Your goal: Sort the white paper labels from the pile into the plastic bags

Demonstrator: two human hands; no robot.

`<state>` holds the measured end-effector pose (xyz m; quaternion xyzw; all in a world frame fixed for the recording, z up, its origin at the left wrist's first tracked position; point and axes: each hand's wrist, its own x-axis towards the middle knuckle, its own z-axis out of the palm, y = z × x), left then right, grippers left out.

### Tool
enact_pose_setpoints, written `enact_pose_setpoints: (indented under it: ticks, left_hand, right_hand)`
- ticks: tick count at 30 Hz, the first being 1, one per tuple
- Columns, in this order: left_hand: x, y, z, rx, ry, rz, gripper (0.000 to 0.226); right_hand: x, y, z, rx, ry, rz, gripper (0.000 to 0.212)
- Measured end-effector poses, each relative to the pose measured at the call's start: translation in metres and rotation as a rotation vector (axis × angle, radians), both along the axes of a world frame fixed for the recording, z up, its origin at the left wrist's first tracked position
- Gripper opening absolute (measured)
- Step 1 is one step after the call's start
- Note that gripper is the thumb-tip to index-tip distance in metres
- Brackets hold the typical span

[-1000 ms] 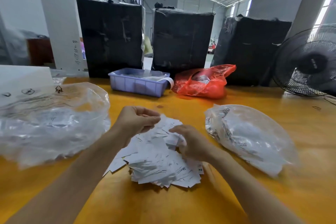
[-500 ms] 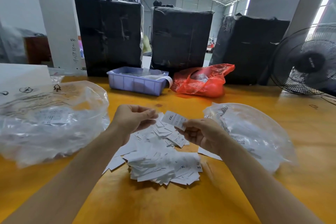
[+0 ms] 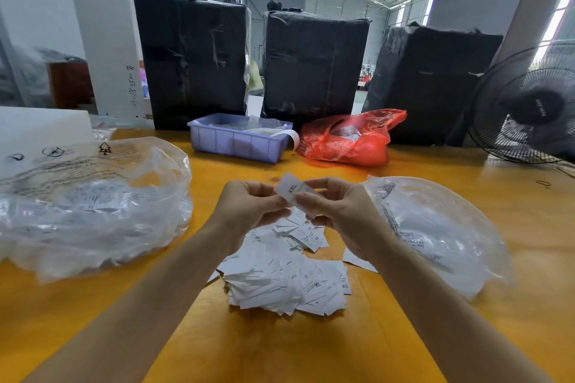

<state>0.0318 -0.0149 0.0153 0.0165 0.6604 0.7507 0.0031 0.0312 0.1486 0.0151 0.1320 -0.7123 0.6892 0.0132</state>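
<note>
A pile of white paper labels (image 3: 289,283) with size print lies on the yellow table in front of me. Above it, my right hand (image 3: 336,211) pinches one white label (image 3: 292,188) between thumb and fingers. My left hand (image 3: 249,205) is raised beside it, its fingertips at the label's left edge. A large clear plastic bag (image 3: 90,202) holding labels lies to the left. A second clear plastic bag (image 3: 435,227) with labels lies to the right.
At the back of the yellow table (image 3: 529,289) stand a lilac plastic bin (image 3: 236,141), a red plastic bag (image 3: 351,141) and three black wrapped bales (image 3: 314,62). A black fan (image 3: 529,109) stands at the far right. A white box (image 3: 37,130) sits at far left.
My right hand picked one label out of the pile and raised it. Both hands have come together over the pile, and the left fingertips now meet the label.
</note>
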Motion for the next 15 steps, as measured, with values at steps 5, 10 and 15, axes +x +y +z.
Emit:
enact_pose_setpoints:
  ticks: [5,10,15]
  left_hand:
    - [0.000,0.001,0.000,0.000,-0.010,-0.021,0.019]
    - [0.002,0.002,0.001,-0.018,0.000,-0.035,0.025]
    - [0.002,0.002,0.002,-0.011,-0.004,-0.046,0.018]
  right_hand:
    - [0.001,0.008,0.015,0.074,0.213,-0.170,0.013]
    - [0.003,0.018,0.024,0.190,0.299,-0.193,0.010]
    - [0.003,0.019,0.025,0.417,0.375,-0.211,0.010]
